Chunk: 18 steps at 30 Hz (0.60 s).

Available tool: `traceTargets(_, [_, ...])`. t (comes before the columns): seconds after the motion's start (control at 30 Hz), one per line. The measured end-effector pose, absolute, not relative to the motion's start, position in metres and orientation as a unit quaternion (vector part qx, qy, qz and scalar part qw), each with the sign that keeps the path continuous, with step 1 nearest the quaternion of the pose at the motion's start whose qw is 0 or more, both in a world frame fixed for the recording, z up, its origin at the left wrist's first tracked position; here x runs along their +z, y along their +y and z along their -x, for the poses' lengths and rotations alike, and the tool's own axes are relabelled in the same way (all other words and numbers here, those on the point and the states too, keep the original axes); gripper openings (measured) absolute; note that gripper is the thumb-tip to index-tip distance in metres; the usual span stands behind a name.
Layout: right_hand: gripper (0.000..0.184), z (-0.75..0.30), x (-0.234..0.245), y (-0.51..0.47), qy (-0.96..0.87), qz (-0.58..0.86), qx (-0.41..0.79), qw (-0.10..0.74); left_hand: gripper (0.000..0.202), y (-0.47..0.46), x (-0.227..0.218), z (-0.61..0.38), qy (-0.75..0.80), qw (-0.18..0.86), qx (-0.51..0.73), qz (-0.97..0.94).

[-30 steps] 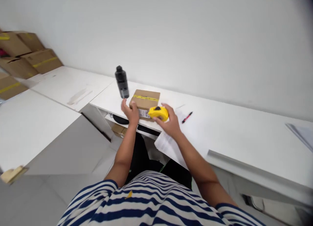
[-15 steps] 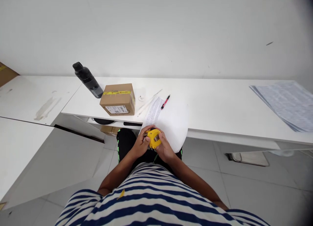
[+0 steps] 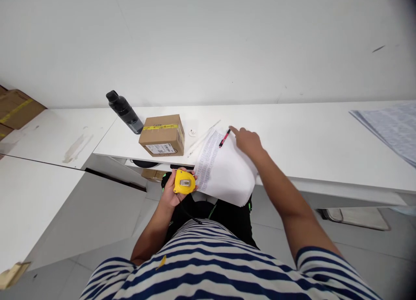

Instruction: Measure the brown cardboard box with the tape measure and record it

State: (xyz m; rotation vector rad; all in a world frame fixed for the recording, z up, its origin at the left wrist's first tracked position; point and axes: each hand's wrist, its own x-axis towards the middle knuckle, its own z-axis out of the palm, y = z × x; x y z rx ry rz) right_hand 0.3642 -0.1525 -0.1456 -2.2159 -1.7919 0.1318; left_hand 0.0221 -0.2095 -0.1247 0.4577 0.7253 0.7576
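Note:
My left hand [image 3: 172, 191] holds a yellow tape measure [image 3: 184, 182] in front of the white desk's [image 3: 292, 140] near edge, fingers wrapped round it. My right hand [image 3: 247, 140] reaches out over a printed sheet of paper [image 3: 224, 170] that hangs over the desk edge; its fingers are partly stretched, with the index fingertip beside a red and black pen [image 3: 224, 137]. It holds nothing. A small cardboard box [image 3: 161, 135] with yellow tape and a label stands left of the paper, and a black bottle [image 3: 124, 111] is behind it.
A second white table [image 3: 39, 179] lies to the left, with cardboard boxes [image 3: 14, 107] stacked at the far left. A pile of printed sheets [image 3: 390, 127] rests at the desk's right end. A white wall runs behind. Grey tiled floor lies below.
My right hand has let go of the tape measure and moved forward over the paper to the pen. The left hand keeps the tape measure, now a little to the left.

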Motion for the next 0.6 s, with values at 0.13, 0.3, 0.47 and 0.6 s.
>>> traceTargets(0.13, [0.040,-0.395,-0.152,-0.117,-0.708,0.699,0.041,0.086,0.026,-0.215,-0.136,0.007,0.375,0.824,0.391,-0.165])
traceTargets(0.3, [0.030,-0.393,-0.154,-0.120,-0.703,0.697,0.025,0.138,0.018,-0.221,-0.172,0.054,0.405,0.794,0.440,-0.107])
traceTargets(0.47, [0.038,-0.369,-0.161,-0.134,-0.510,0.683,0.198,0.483,0.014,-0.225,-0.210,0.093,0.453,0.760,0.464,-0.043])
traceTargets(0.6, [0.041,-0.349,-0.171,-0.139,-0.417,0.605,0.310,0.603,0.013,-0.225,-0.230,0.099,0.493,0.735,0.465,-0.006])
